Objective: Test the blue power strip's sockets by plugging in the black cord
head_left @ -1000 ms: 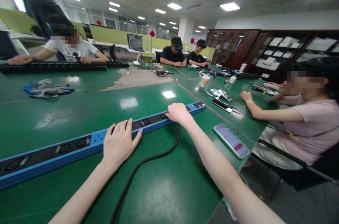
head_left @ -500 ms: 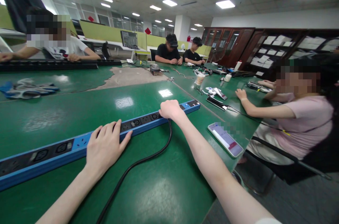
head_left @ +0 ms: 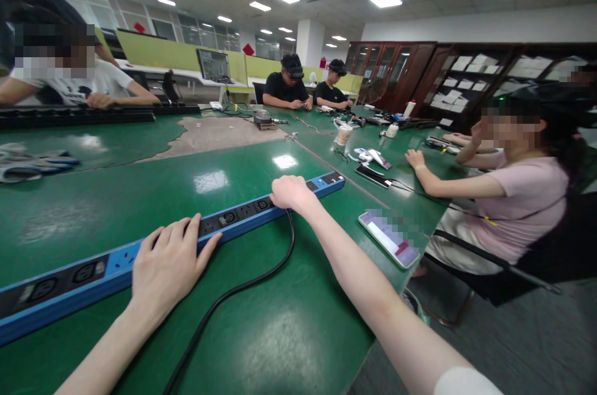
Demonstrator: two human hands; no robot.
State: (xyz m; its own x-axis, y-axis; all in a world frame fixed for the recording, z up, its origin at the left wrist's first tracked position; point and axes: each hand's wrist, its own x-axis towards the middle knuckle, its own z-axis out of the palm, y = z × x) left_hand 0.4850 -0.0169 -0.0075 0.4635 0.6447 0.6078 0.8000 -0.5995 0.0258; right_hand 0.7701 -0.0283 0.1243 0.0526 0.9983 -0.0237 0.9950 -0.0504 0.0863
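Note:
A long blue power strip [head_left: 242,213] with black sockets lies slantwise across the green table [head_left: 280,326]. My left hand [head_left: 168,261] rests flat on the strip's middle, fingers stretched over the sockets. My right hand [head_left: 290,192] is curled over the strip near its far end, fingers closed on it. A black cable [head_left: 233,295] runs from under my right hand back toward me.
A phone [head_left: 388,238] lies near the table's right edge. A person in a pink shirt [head_left: 522,196] sits at the right with phones and cables in front. Other people sit across the table. Gloves [head_left: 32,162] lie at the far left beside another black strip [head_left: 79,115].
The view has swung a little to the right, so everything shifts left in the picture. Both hands keep their places on the power strip.

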